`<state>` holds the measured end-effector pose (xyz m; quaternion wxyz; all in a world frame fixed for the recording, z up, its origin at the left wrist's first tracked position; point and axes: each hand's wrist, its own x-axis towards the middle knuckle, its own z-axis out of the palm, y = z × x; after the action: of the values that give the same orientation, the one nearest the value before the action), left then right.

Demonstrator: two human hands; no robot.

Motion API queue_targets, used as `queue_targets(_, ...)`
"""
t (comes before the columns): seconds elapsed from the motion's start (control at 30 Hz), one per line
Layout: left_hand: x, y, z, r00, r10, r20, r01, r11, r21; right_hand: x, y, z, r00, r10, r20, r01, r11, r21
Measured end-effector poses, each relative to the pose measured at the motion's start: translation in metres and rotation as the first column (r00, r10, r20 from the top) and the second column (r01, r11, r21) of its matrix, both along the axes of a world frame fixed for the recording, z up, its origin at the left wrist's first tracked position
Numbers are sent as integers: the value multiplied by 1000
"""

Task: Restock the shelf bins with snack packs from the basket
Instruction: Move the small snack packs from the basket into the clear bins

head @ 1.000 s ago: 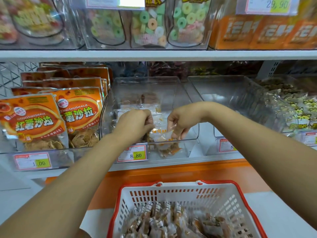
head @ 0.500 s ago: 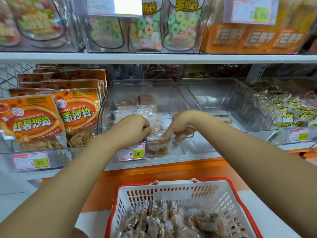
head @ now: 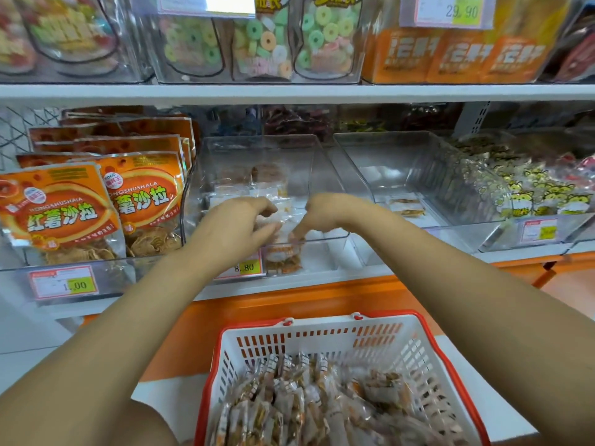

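**Over the middle bin's front lip: both hands down among the packs**

Right at the front edge of the clear middle bin (head: 257, 149), both forearms reach forward from the bottom corners and nearly meet, wrists bent so the fingers point down into it. The left hand (head: 236, 225) is a loose claw, thumb up top and fingers curved under it. There's a gap between them and nothing clearly gripped, as far as I can see. The right hand (head: 323, 214) has its fingertips bunched and aimed straight down at the top edge of a snack pack (head: 283, 257) standing against the bin's front wall. Pinching it or just touching it? Honestly can't tell.

A few more clear packs (head: 254, 185) lie further back in that bin, and a price tag (head: 246, 268) reading 8.80 sits on its front, partly behind the left wrist.

Next bin (head: 402, 156) to the right has just one pack (head: 406, 206) that I can make out. Orange bags (head: 61, 210) stand in rows on the left, and yellow cartoon-print packs (head: 541, 194) are heaped on the far right.

Down below, the white basket (head: 415, 346) with red trim sits on the white tabletop (head: 167, 394), between the arms and loaded with more snack packs (head: 309, 400). Up on the top shelf (head: 289, 91) are ring candy bags (head: 267, 43) and orange boxes (head: 450, 56).
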<state>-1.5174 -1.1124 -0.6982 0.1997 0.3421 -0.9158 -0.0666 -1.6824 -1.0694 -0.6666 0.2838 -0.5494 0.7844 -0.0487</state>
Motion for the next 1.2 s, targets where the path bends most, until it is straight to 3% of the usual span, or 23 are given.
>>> queue_targets(0.07, -4, 17, 3, 995, -64, -79, 62, 998, -34, -1, 20, 5, 988, -39, -147, -3, 961, -275)
queue_targets(0.13, -10, 32, 1, 993, -113, -20, 113, 993, -24, -7, 42, -1, 989, -85, -122, 21, 891, -454)
queue_targets(0.17, -14, 39, -2, 990, -134, 46, 134, 991, 6, -8, 54, -7, 992, -84, -92, 33, 887, -461)
queue_targets(0.23, -19, 47, -16, 966, -172, 194, 160, 984, 73, -13, 72, -28, 997, -74, -4, 67, 927, -370)
queue_targets(0.37, -25, 53, -43, 907, -139, 397, 118, 990, 79, -32, 97, -97, 999, -41, 16, 41, 999, 24)
queue_targets(0.47, -28, 50, -51, 915, -79, 397, 72, 997, 32, -41, 114, -168, 992, -62, 113, 31, 965, 261)
queue_targets(0.6, -34, 47, -54, 948, -35, 315, 34, 999, 8, -36, 138, -227, 987, -10, 160, -58, 909, 412)
queue_targets(0.77, -43, 44, -54, 940, -3, 340, 22, 998, -51, -41, 149, -250, 970, -105, 218, 6, 911, 412)
queue_targets(1.0, -44, 46, -53, 952, 1, 307, -3, 1000, 5, -37, 144, -237, 932, -126, 338, 13, 948, 318)
queue_targets(1.1, -41, 42, -53, 969, -36, 245, 2, 991, 136, -38, 130, -206, 958, -35, 283, -31, 974, 225)
queue_targets(1.2, -35, 42, -52, 973, -123, 197, 26, 901, 433, -45, 128, -149, 977, 40, 209, -53, 997, 57)
